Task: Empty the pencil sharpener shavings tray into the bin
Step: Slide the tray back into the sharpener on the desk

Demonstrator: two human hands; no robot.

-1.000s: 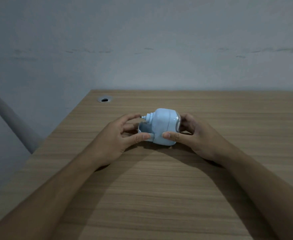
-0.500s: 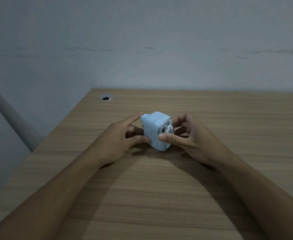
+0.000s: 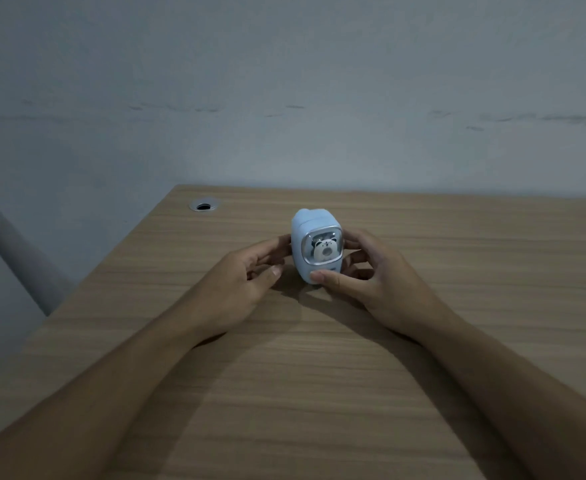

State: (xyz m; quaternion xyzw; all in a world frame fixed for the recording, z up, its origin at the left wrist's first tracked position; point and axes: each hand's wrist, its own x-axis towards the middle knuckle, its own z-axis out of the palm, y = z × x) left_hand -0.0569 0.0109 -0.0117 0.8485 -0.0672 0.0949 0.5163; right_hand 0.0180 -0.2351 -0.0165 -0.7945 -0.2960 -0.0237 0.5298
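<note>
A pale wall (image 3: 284,81) rises behind a wooden desk (image 3: 457,271), with a grey pipe (image 3: 14,251) slanting down past the desk's left edge. Both forearms reach in over the wood. The left hand (image 3: 246,282) curls loosely beside the sharpener (image 3: 314,247), fingertips touching its left side, thumb just clear of it. The right hand (image 3: 371,275) grips the sharpener, thumb pressed to its lower front and fingers round its right side. The light-blue sharpener stands upright mid-desk, bear window facing the person. A cable hole (image 3: 204,205) sits near the far left corner.
</note>
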